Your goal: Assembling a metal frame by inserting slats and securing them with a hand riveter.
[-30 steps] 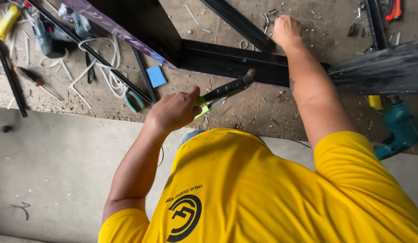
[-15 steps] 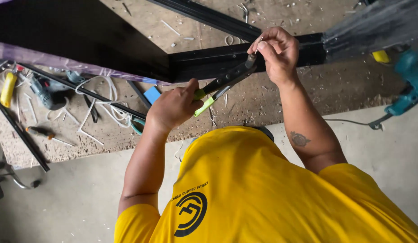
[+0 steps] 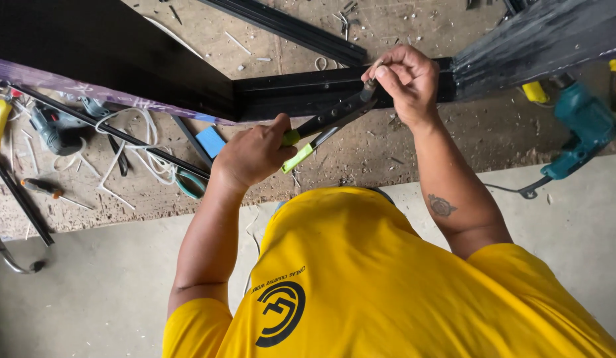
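Near: your left hand (image 3: 255, 154) stays clamped on the green-tipped handles of the pliers (image 3: 324, 126). Far: your right hand (image 3: 406, 79), now moved in from the black frame bar (image 3: 301, 93), pinches shut at the tool's nose against that bar; work shifts from bracing to gripping.

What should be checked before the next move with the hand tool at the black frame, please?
1. Left hand has a firm grip on the handles of the hand tool: ok.
2. Tool nose seated on the black frame: cannot tell, the right hand covers it.
3. Right fingers clear of the nose: not ok, they pinch right at it.
4. Teal drill clear of both arms: ok, it lies apart.
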